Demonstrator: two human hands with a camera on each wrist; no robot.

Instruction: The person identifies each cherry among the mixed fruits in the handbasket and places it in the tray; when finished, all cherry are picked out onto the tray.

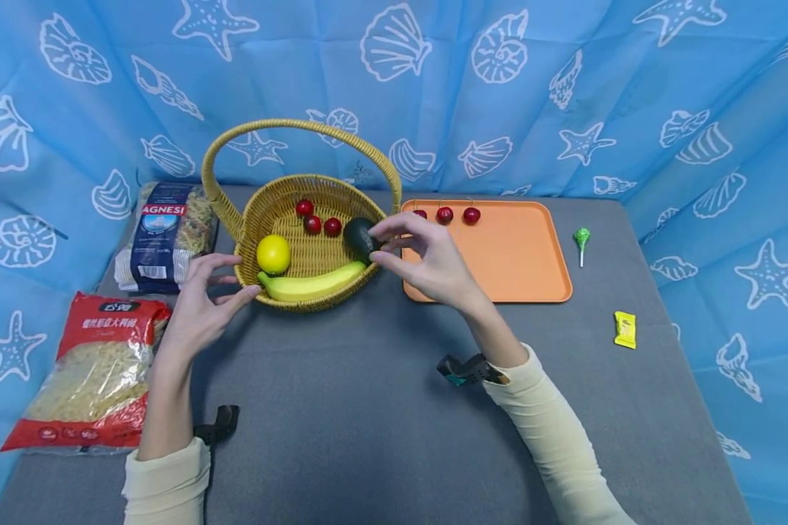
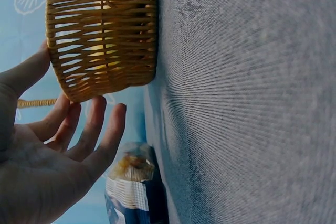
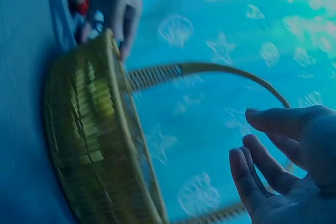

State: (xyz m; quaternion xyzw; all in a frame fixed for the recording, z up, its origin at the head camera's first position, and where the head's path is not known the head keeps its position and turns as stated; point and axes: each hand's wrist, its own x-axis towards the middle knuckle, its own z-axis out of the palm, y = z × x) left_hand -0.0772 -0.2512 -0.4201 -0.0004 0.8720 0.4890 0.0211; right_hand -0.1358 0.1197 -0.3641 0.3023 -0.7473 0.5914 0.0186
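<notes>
A wicker basket (image 1: 298,182) with a tall arched handle holds a yellow lemon (image 1: 273,254), a banana (image 1: 311,284), a dark avocado (image 1: 360,238) and three cherries (image 1: 312,224). My left hand (image 1: 200,306) touches the basket's left rim, its thumb toward the front and its fingers spread along the outside, as the left wrist view (image 2: 58,166) also shows. At the right rim, my right hand (image 1: 430,259) hovers by the avocado with thumb and fingers apart. In the right wrist view this hand (image 3: 289,166) has nothing between its fingers.
Right of the basket lies an orange tray (image 1: 499,270) with three cherries (image 1: 471,216) along its back edge. Farther right are a green lollipop (image 1: 581,238) and a yellow wrapped candy (image 1: 625,329). Two pasta bags, blue (image 1: 160,240) and red (image 1: 95,372), lie at left.
</notes>
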